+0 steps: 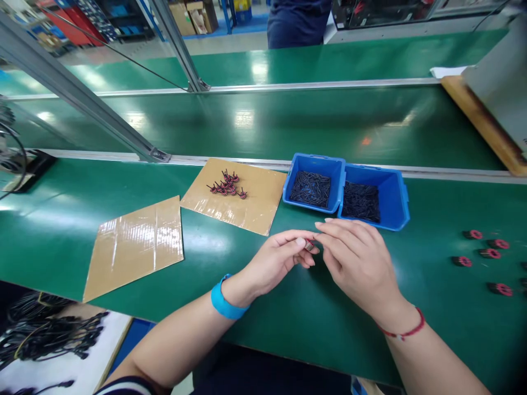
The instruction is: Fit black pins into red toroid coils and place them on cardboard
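Note:
Near the middle of the green table, my left hand (pixel 274 260) pinches a small red and metallic part (pixel 308 245) between thumb and fingers. My right hand (pixel 358 260) meets it from the right, its fingertips close together at the part; what they hold, if anything, is too small to make out. Just beyond my hands stand two blue bins, the left bin (pixel 315 207) and the right bin (pixel 393 200), both holding thin black pieces. Several red and black parts with dark prongs (pixel 226 185) lie on a cardboard sheet (pixel 257 211).
A second cardboard sheet (pixel 138 247) lies on the left. Several red and black round parts (pixel 489 253) are spread on the table at the right. Metal posts (pixel 181 46) rise at the back left. A person (pixel 298 22) stands beyond the far bench. Black cables (pixel 53 329) lie at the lower left.

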### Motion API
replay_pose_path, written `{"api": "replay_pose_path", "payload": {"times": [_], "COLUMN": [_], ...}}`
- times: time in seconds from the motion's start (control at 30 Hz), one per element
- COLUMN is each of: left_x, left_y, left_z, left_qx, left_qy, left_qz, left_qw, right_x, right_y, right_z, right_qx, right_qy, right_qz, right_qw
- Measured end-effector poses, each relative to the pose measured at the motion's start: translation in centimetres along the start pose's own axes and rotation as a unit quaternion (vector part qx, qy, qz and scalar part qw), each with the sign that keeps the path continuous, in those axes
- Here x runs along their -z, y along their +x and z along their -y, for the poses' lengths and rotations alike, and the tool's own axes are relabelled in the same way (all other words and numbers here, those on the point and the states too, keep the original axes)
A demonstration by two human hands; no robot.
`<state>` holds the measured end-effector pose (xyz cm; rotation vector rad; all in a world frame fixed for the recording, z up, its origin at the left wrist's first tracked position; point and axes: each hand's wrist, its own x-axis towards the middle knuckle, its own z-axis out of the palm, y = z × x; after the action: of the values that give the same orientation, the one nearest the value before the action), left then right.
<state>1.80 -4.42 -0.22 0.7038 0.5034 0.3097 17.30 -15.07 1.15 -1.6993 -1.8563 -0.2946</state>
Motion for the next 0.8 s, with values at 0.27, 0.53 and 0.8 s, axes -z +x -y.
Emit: {"api": "replay_pose_path", "payload": {"times": [0.27, 0.53, 0.8], "left_x": [0.0, 0.2, 0.0], "left_y": [-0.3, -0.3, -0.6], "left_z": [-0.5, -0.4, -0.4], "left_qx": [-0.014, 0.013, 0.011], "left_qy": [0.005, 0.025, 0.054], "left_qz": [0.038, 0.076, 0.084], "left_qw": [0.999, 0.997, 0.995], "right_x": [-0.2, 0.5, 0.7], "right_y": [-0.3, 0.1, -0.2], "right_z": [-0.8, -1.2, -0.9], "right_qx": [-0.27, -0.273, -0.24], "right_qy": [0.329, 0.477, 0.424], "right_qz": [-0.03, 0.081, 0.083], "right_qw": [0.905, 0.831, 0.869]}}
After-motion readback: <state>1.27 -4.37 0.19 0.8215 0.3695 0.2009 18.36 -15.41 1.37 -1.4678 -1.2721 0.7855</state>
